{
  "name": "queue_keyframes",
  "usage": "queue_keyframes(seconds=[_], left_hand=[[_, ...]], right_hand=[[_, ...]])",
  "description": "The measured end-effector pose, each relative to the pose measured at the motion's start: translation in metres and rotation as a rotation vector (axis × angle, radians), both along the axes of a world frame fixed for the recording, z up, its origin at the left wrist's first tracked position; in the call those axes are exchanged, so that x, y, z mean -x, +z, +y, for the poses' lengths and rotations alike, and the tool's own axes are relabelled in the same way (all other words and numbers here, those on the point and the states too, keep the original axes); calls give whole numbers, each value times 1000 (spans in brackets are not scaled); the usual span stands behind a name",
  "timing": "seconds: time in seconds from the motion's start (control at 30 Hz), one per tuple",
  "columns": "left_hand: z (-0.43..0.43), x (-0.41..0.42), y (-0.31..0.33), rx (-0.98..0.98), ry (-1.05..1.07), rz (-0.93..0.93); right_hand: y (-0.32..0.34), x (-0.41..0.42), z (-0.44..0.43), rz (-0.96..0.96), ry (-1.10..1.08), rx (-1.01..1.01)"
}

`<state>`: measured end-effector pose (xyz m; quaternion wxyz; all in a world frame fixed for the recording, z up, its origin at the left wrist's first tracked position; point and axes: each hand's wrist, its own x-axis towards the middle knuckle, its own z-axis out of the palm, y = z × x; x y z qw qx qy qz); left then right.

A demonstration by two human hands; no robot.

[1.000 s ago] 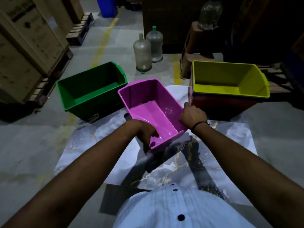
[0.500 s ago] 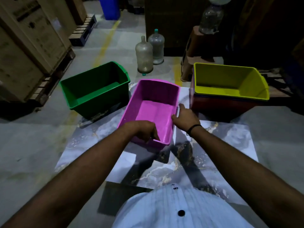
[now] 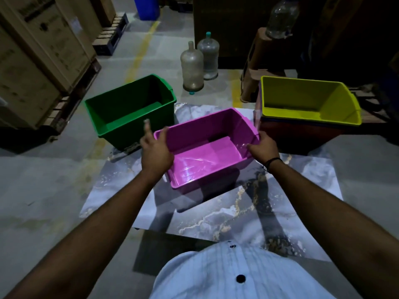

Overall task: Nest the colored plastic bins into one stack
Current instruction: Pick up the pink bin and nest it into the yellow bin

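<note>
A pink bin (image 3: 205, 152) hangs tilted above the marbled sheet (image 3: 237, 212) in the middle. My left hand (image 3: 155, 147) grips its left rim, index finger sticking up. On the right rim my right hand (image 3: 262, 145) holds on, a dark band around the wrist. An empty green bin (image 3: 129, 111) stands on the floor to the left. To the right, a yellow bin (image 3: 308, 102) sits nested in a dark red bin (image 3: 291, 134), with a thin blue rim showing between them.
Two big clear water jugs (image 3: 192, 67) stand on the floor behind the bins. Wooden crates on pallets (image 3: 38, 61) line the left side. A brown stool (image 3: 259, 61) with another jug on top is behind the yellow bin. My light shirt fills the bottom edge.
The pink bin has turned from end-on to sideways and my hands have shifted to its left and right rims. The other bins stayed put.
</note>
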<state>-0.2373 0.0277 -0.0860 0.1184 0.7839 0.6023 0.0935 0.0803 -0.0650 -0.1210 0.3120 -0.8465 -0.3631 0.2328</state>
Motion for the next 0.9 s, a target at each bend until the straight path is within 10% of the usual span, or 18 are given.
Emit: queue_keyframes(seconds=[0.23, 0.5, 0.9], left_hand=[[8, -8, -7, 376, 425, -471], [48, -6, -41, 616, 431, -844], [69, -45, 50, 843, 252, -1215]], right_hand=[[17, 15, -2, 96, -97, -198], [98, 46, -13, 51, 62, -624], [142, -18, -37, 45, 73, -752]])
